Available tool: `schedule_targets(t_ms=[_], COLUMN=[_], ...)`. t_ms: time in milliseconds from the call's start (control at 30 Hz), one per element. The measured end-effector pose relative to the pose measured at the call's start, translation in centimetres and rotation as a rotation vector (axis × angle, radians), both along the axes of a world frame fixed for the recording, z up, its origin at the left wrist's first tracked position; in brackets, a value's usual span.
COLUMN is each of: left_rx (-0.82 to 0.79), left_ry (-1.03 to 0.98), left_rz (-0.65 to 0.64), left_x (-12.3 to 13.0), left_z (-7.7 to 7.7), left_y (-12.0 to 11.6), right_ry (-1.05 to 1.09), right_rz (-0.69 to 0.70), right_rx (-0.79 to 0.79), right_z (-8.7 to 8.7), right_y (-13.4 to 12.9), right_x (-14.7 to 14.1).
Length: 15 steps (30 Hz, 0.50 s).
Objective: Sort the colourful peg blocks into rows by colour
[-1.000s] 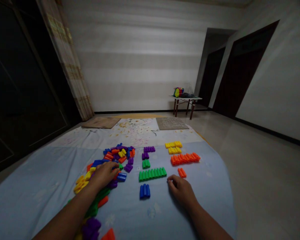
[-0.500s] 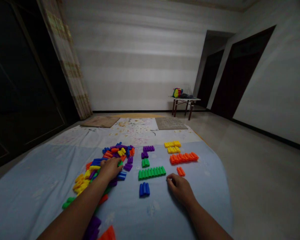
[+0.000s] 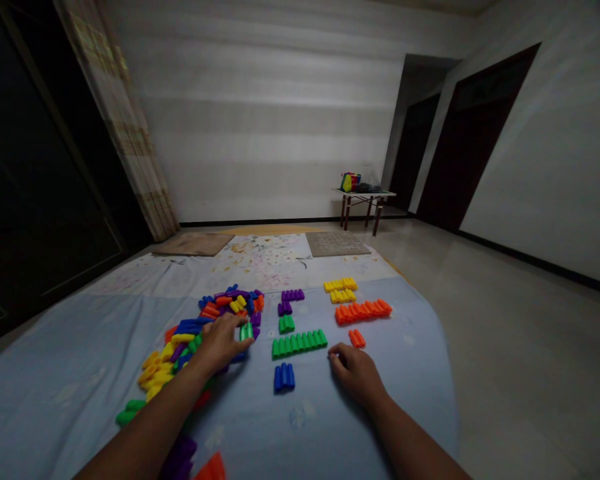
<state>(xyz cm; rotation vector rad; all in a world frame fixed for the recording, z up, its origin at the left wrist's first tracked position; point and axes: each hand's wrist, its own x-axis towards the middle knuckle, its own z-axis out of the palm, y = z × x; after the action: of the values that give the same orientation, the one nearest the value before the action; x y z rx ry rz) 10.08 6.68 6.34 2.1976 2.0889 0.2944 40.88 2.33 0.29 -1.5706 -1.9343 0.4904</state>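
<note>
My left hand [image 3: 226,340] is closed on a green toy block [image 3: 247,331] of joined tubes, held between thumb and fingers at the right side of a mixed pile of coloured blocks [image 3: 161,375]. On the cloth near the green row's right end rests my right hand [image 3: 355,372], its fingers curled, with nothing visible in them. Between the hands lie a long green row [image 3: 300,344], a short green piece [image 3: 287,324], a blue piece [image 3: 284,378] and purple pieces [image 3: 293,295]. Beyond my right hand are a small orange piece [image 3: 357,339], a longer orange row [image 3: 363,311] and yellow rows [image 3: 340,285].
A light blue and floral cloth [image 3: 260,433] covers the table. Two flat boards, a brown one [image 3: 195,244] and a greyish one [image 3: 337,244], lie at its far side. A small folding table [image 3: 365,194] holding a colourful item stands near the far wall.
My left hand has lifted the green block slightly from the pile, and more of it shows between the fingers. My right hand stays about where it was; the view has shifted slightly.
</note>
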Motion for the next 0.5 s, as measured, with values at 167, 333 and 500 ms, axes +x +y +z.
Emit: schedule_targets(t_ms=[167,333,500], left_rx=[-0.073,-0.194,-0.24], left_ry=[-0.05,-0.001,0.022], left_rz=[-0.113,-0.148,-0.161], left_x=[2.1,2.6,2.3], left_z=[0.5,0.5,0.5], left_y=[-1.2,-1.4,-1.5], right_ry=[0.007,0.003,0.014], right_rz=[0.002,0.002,0.007], right_rx=[0.001,-0.003,-0.009], right_z=[0.1,-0.1,-0.1], right_y=[0.0,0.0,0.0], right_x=[0.0,0.0,0.1])
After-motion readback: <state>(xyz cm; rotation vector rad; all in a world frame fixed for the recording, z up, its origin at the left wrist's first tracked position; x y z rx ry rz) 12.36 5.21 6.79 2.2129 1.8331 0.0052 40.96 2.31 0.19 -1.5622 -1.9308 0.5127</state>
